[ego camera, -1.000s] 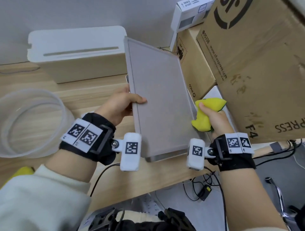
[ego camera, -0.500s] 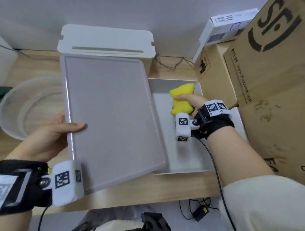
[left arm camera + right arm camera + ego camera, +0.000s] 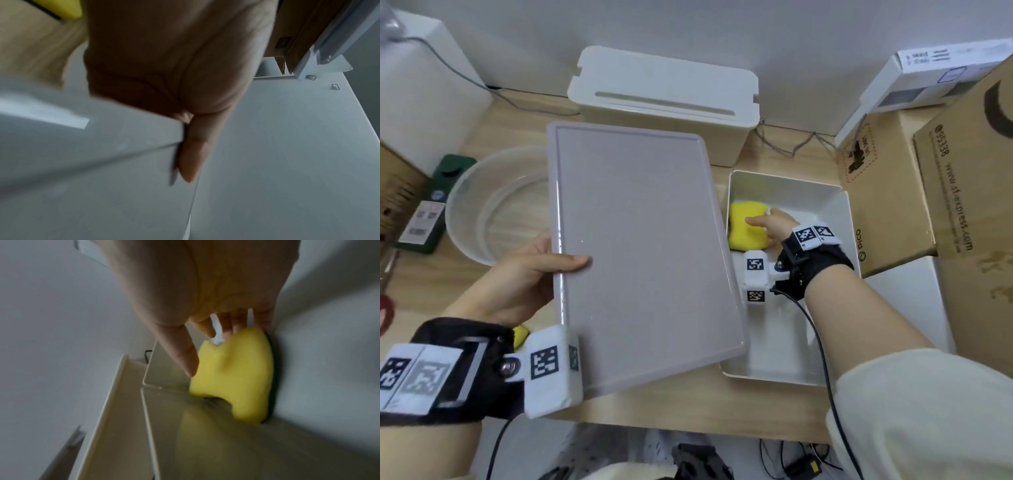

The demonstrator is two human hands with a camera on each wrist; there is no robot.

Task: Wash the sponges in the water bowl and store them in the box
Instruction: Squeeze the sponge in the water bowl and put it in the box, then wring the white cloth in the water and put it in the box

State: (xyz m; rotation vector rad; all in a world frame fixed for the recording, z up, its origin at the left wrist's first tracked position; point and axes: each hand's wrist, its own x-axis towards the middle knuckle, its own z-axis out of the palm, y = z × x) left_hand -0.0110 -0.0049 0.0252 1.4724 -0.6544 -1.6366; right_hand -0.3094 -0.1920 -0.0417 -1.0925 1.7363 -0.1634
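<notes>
My right hand reaches into the open white box and holds a yellow sponge between thumb and fingers. The sponge sits low in the box's far left corner. In the right wrist view the sponge lies against the box wall, thumb on its side, fingers behind its top edge. My left hand grips the grey lid by its left edge, thumb on top. The lid is held tilted above the table, partly covering the clear water bowl. A second yellow sponge peeks out under my left wrist.
A white lidded bin stands at the back. Cardboard boxes crowd the box's right side. A green item and a white appliance stand left of the bowl. The table's front edge runs just below the box.
The lid has swung left off the box, out over the table and bowl. My right hand has carried the sponge from the box's edge down into its far left corner.
</notes>
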